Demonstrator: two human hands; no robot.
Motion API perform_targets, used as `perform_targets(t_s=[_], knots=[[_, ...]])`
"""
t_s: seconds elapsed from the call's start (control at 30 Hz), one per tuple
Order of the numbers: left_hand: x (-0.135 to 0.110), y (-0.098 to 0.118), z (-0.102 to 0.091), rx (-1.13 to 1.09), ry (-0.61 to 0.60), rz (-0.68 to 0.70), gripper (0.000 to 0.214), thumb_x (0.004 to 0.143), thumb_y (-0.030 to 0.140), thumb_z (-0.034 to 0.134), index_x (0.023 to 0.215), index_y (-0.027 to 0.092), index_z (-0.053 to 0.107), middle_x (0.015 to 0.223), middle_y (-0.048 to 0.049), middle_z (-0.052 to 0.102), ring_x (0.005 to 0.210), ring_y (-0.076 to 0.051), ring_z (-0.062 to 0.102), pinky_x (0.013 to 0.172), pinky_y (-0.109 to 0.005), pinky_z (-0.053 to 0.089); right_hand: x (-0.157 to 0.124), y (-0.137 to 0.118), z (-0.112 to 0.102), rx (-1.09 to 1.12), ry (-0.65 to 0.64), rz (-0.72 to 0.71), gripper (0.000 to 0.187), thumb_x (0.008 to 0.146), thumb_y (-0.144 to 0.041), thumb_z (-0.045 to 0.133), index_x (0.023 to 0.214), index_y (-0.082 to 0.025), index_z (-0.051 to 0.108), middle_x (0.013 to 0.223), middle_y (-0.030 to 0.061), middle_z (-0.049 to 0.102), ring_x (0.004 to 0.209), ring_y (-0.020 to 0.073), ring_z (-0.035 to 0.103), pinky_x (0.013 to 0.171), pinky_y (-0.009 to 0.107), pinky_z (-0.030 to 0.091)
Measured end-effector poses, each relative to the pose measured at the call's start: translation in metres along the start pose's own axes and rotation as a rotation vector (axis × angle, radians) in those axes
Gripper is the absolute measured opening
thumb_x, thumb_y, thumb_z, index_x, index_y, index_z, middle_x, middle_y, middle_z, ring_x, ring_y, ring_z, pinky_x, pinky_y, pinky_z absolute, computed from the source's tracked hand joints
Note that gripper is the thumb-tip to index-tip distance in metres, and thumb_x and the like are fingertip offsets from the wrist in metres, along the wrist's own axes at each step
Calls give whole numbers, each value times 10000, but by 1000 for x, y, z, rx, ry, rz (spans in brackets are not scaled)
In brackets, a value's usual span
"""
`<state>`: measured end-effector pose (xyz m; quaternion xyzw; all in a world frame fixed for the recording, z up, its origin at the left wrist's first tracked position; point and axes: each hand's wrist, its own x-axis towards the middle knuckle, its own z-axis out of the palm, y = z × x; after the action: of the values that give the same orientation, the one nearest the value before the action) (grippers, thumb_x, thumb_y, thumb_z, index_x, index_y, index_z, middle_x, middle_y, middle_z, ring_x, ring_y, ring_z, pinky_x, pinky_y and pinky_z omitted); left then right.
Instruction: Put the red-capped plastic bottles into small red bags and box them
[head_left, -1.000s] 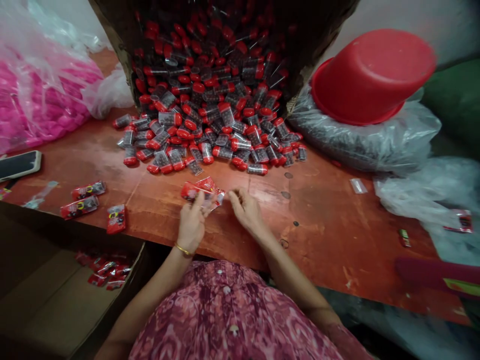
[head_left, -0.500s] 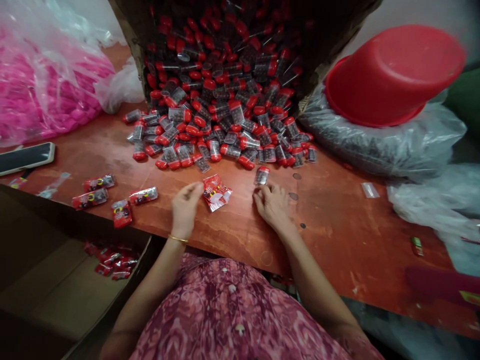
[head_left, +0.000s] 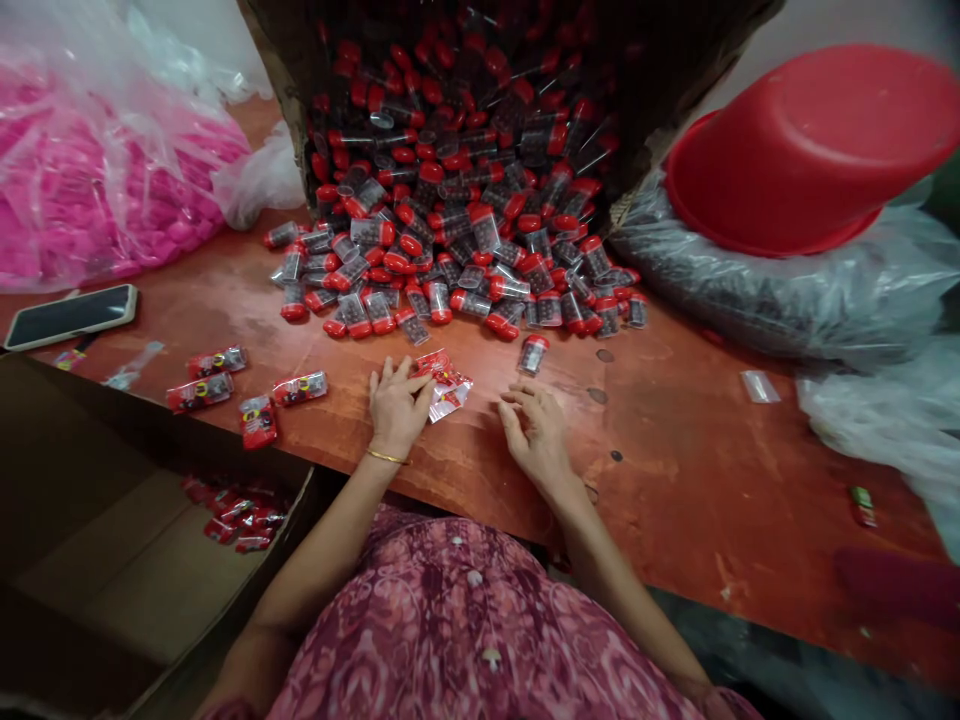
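My left hand (head_left: pixel 395 405) lies flat on the red-brown table (head_left: pixel 675 440), fingers spread, its fingertips on a small stack of red and clear wrappers (head_left: pixel 448 385). My right hand (head_left: pixel 536 432) rests on the table to the right with its fingers loosely curled and nothing in them. A single red-capped clear container (head_left: pixel 532 354) lies just beyond its fingertips. A big heap of the same red-capped containers (head_left: pixel 450 260) spills from a tipped cardboard box (head_left: pixel 465 120) at the back of the table.
Wrapped packets (head_left: pixel 247 395) lie at the left edge, above an open cardboard box (head_left: pixel 112 560) holding several more. A phone (head_left: pixel 71 315) and a bag of pink items (head_left: pixel 97 190) are far left. A red basin (head_left: pixel 810 150) sits upturned on a plastic bag (head_left: pixel 780 290) at the right.
One wrapped packet has been added to the group at the left. My left hand came back onto the wrappers. My right hand drew one container out of the heap and let it go.
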<state>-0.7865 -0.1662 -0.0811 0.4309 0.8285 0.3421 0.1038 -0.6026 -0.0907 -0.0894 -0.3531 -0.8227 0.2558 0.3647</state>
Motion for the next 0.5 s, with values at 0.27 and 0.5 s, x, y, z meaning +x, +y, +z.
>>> perform_targets(t_s=[0.27, 0.5], knots=[[-10, 25, -12, -86, 129, 125, 221, 796, 319, 594, 965, 248, 718, 1310, -96, 552, 1287, -314, 418, 1075, -546, 232, 26, -43, 40, 700, -150, 405, 333, 764, -476, 571, 901, -177, 623, 826, 29, 647, 709, 146, 562, 679, 279, 465], [-17, 39, -13, -730, -107, -248, 410, 749, 500, 612, 940, 149, 702, 849, -78, 720, 777, -191, 658, 709, -282, 508, 32, -47, 37, 628, 44, 398, 344, 799, -468, 503, 597, -190, 497, 537, -39, 463, 525, 98, 403, 508, 219, 354]])
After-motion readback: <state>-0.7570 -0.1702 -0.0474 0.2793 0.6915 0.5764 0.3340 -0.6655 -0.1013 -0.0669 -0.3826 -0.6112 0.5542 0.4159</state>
